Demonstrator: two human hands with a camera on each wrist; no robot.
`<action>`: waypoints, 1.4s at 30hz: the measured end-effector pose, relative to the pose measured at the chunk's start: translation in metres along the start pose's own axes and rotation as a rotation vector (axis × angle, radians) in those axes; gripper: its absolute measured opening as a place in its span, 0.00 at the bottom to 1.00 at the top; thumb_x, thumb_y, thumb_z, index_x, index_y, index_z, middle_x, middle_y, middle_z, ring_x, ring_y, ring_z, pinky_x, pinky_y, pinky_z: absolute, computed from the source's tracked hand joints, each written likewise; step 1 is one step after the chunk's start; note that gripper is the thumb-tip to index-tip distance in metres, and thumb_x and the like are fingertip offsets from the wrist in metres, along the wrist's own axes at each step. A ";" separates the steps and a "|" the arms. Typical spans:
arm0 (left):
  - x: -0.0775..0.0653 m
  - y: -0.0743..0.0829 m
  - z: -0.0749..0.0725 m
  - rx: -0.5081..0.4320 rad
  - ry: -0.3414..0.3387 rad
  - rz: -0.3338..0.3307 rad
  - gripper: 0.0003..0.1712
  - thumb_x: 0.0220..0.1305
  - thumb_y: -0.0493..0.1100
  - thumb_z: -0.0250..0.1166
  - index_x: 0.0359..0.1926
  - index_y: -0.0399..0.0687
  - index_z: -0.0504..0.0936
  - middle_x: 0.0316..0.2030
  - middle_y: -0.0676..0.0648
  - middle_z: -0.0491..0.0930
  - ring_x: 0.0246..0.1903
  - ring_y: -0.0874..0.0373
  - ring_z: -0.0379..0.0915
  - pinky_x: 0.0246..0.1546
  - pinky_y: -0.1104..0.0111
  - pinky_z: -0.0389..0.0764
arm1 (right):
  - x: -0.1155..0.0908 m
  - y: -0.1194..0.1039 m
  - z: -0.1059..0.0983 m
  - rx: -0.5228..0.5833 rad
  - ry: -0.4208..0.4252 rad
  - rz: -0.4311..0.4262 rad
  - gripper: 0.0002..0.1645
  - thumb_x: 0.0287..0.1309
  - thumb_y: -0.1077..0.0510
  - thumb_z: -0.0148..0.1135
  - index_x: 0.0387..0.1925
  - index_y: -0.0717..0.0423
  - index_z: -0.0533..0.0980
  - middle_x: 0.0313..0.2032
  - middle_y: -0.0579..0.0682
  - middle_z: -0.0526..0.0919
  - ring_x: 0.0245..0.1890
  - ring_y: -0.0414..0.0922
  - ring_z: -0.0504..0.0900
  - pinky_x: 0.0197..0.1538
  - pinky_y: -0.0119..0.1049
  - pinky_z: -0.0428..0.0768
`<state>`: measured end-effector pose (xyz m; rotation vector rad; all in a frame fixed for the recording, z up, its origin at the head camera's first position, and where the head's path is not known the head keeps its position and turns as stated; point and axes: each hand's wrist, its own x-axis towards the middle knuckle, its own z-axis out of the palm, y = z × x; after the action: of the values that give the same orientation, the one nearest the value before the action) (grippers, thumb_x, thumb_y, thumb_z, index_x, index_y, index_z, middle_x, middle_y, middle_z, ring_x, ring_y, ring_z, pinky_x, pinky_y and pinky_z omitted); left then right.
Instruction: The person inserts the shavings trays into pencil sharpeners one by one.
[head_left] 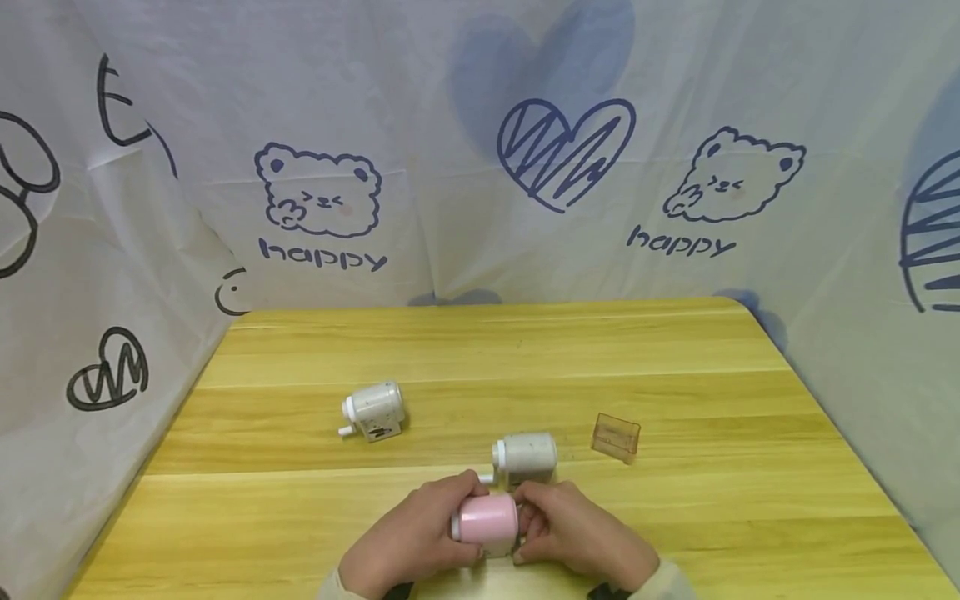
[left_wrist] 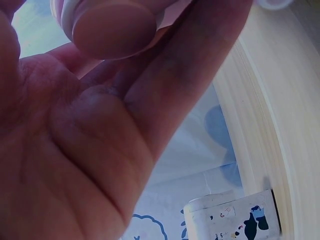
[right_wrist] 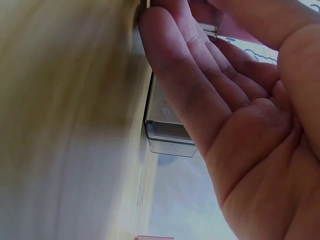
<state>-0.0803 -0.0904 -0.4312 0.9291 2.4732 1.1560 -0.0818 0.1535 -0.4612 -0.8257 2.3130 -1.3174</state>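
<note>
A pink crank pencil sharpener (head_left: 488, 519) is held between both hands near the table's front. My left hand (head_left: 414, 533) grips its left end, thumb in front and fingers behind; in the left wrist view the round pink end (left_wrist: 115, 30) shows above the palm. My right hand (head_left: 573, 529) pinches the sharpener's right side with thumb and fingers, and its fingertips are partly hidden. Just behind the hands, a grey-white crank sharpener (head_left: 527, 457) stands with its handle toward the left. The right wrist view shows a clear drawer (right_wrist: 170, 137) in a sharpener's side.
Farther back on the left stands another grey-white sharpener (head_left: 377, 411) with dark printed figures, its crank to the left. An amber see-through drawer (head_left: 616, 438) lies on the wooden table (head_left: 480, 350) to the right. White printed cloth (head_left: 450, 167) hangs around the table's back and sides.
</note>
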 end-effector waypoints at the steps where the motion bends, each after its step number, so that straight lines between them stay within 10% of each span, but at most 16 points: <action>1: 0.000 0.000 0.000 0.002 0.002 0.000 0.24 0.45 0.43 0.71 0.45 0.59 0.72 0.32 0.60 0.73 0.28 0.66 0.70 0.29 0.70 0.73 | 0.000 0.000 0.000 -0.005 0.002 -0.002 0.28 0.44 0.55 0.74 0.48 0.55 0.73 0.31 0.41 0.80 0.28 0.33 0.78 0.33 0.30 0.77; 42: 0.000 -0.002 0.001 0.024 0.012 0.025 0.25 0.45 0.44 0.71 0.45 0.59 0.72 0.32 0.61 0.73 0.29 0.66 0.69 0.29 0.71 0.72 | 0.003 0.001 0.007 -0.097 0.027 -0.039 0.27 0.45 0.52 0.73 0.47 0.54 0.73 0.29 0.37 0.77 0.28 0.31 0.76 0.32 0.29 0.76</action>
<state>-0.0811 -0.0904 -0.4328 0.9651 2.4971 1.1446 -0.0804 0.1477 -0.4658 -0.8929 2.4102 -1.2481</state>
